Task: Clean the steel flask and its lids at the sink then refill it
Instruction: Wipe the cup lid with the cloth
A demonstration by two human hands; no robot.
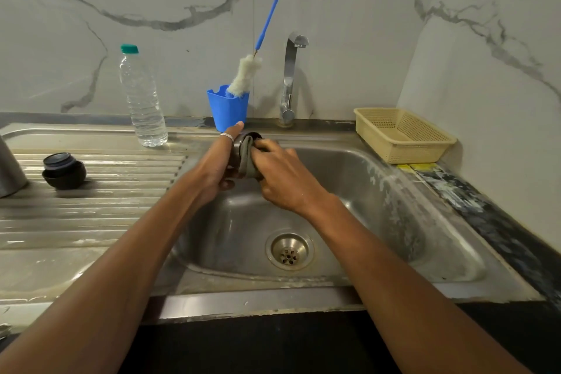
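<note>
Over the sink's back edge, a left hand grips a largely hidden dark lid; the right hand pinches a grey cloth against it. Flask cut off far left.

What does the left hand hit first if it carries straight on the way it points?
Probably the blue cup. The left hand, gripping the lid, points forward at it, with the thumb tip close below the cup's base. Depth is unclear from this one view.

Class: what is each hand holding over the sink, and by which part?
The left hand grips the lid round its outer wall. The right hand pinches a grey cloth, pressing it against the lid's mouth.
</note>
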